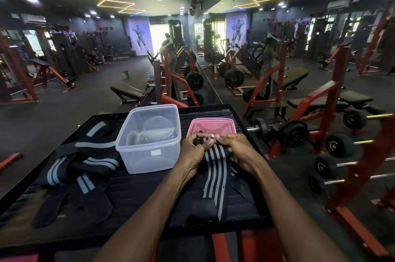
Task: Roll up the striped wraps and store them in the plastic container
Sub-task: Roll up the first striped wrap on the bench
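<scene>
A black wrap with grey stripes (214, 173) lies lengthwise on the black platform (136, 197) in front of me. My left hand (193, 150) and my right hand (236, 150) both pinch its far end, where the fabric is curled over. The clear plastic container (148, 139) stands open just left of my hands and holds no wraps. Its pink lid (211, 126) lies flat behind my fingers. More striped wraps (85, 163) lie tangled in a loose pile at the platform's left side.
Red steel frames and dumbbells on a rack (333, 148) stand close on the right. Benches and weight machines (177, 82) fill the gym floor beyond the platform. A mirror wall (277, 26) runs along the right.
</scene>
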Demonstrator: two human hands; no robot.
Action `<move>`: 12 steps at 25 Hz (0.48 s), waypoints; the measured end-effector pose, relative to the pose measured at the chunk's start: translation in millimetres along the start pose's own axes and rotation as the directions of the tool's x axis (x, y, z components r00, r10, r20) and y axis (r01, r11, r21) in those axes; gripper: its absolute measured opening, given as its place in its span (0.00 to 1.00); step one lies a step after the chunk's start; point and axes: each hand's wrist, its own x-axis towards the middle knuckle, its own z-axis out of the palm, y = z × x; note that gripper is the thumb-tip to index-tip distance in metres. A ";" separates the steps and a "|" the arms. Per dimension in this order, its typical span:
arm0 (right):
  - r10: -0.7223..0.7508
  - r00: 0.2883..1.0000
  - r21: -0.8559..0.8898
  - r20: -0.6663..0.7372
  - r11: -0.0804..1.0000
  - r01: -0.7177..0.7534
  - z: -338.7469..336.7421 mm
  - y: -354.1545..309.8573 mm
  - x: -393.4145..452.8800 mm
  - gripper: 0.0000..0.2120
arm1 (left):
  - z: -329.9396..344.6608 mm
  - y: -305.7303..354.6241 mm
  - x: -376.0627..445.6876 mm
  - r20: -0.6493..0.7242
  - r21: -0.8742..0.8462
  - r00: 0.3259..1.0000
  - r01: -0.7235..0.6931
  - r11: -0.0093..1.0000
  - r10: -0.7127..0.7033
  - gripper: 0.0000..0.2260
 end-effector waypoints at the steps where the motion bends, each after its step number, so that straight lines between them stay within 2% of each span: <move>1: -0.035 0.999 -0.042 -0.015 0.999 0.034 0.2 0.9 -0.3 0.07 | -0.8 -0.5 -1.3 -0.006 -0.012 1.000 0.018 1.000 -0.018 0.08; 4: -0.164 0.984 -0.071 -0.073 0.985 0.159 -1.6 1.1 -0.8 0.07 | -5.0 -3.8 -3.2 0.090 -0.178 0.981 0.183 0.967 -0.170 0.14; 6: -0.202 0.978 -0.071 -0.051 0.978 0.198 -0.3 -0.1 -2.9 0.09 | -7.1 -2.8 -7.0 0.103 -0.222 0.974 0.219 0.950 -0.200 0.12; 8: -0.186 0.983 -0.022 0.001 0.982 0.186 1.0 -0.3 -5.0 0.09 | -9.8 -4.5 -7.5 0.037 -0.129 0.989 0.146 0.981 -0.143 0.09; 10: -0.111 0.992 0.010 0.055 0.994 0.111 4.4 -3.4 -9.5 0.05 | -11.8 -2.5 -10.7 -0.025 -0.057 0.999 0.045 0.997 -0.046 0.05; 12: -0.040 0.996 -0.032 0.080 0.999 0.042 4.4 -0.9 -8.9 0.07 | -15.2 -2.5 -11.4 -0.045 0.014 0.998 -0.038 0.999 0.039 0.07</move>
